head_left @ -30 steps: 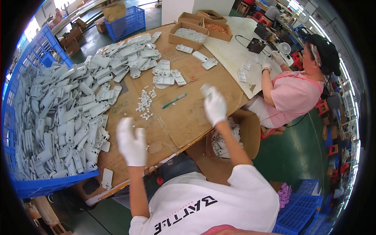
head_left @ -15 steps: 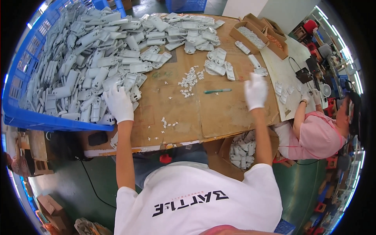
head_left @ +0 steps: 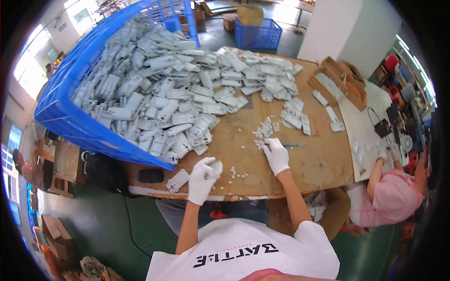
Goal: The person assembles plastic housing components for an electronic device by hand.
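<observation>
My left hand (head_left: 201, 180), in a white glove, is closed on a light grey plastic part (head_left: 216, 166) just above the near edge of the cardboard-covered table (head_left: 318, 164). My right hand (head_left: 276, 155), also gloved, lies on the table with its fingertips at a small heap of white bits (head_left: 265, 129). A thin green tool (head_left: 293, 145) lies right beside that hand. Whether the right fingers pinch anything is hidden. Another grey part (head_left: 178, 180) rests flat left of my left hand.
A large heap of grey plastic parts (head_left: 164, 93) spills from a tilted blue crate (head_left: 70, 126) over the table's left half. Cardboard boxes (head_left: 338, 84) stand at the far right. A person in pink (head_left: 393, 199) works at the right. A box of parts (head_left: 318, 210) sits under the table.
Both hands have come down toward the table's middle. My left hand has left the heap with a grey part in it. My right hand has moved left to the white bits.
</observation>
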`<state>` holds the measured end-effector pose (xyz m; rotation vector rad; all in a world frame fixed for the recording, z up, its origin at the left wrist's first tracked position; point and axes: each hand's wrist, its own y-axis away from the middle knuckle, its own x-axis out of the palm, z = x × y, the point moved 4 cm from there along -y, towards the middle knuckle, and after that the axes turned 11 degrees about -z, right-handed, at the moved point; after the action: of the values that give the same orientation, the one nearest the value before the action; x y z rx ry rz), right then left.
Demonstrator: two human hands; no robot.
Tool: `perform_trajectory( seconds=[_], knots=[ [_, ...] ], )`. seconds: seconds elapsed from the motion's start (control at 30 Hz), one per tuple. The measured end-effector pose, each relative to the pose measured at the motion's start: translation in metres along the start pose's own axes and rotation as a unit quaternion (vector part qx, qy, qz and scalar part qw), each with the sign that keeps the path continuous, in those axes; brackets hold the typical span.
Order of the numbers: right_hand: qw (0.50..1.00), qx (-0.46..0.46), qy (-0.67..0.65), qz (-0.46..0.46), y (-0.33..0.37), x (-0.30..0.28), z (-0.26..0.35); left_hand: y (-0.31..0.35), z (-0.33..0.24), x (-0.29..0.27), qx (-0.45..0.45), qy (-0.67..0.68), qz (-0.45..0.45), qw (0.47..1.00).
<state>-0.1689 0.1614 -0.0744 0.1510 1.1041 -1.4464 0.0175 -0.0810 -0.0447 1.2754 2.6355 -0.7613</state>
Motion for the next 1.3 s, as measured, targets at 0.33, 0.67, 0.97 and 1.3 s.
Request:
perform_trajectory(
  seconds=[0.33,0.67,0.97,1.3],
  knots=[
    [0.99,0.007,0.118,0.075,0.0,-0.002,0.012,0.009,0.041,0.001,0.091,-0.114,0.013,0.989],
    [0.979,0.036,0.172,0.105,-0.004,0.003,0.01,-0.006,-0.003,-0.013,-0.008,-0.111,0.021,0.994],
    [0.974,0.053,0.187,0.115,0.019,-0.022,0.007,0.009,0.014,-0.005,0.016,0.119,0.068,0.99],
    [0.936,-0.148,-0.319,0.014,-0.009,-0.068,0.196,-0.017,-0.028,0.008,-0.131,0.198,0.1,0.966]
  ],
)
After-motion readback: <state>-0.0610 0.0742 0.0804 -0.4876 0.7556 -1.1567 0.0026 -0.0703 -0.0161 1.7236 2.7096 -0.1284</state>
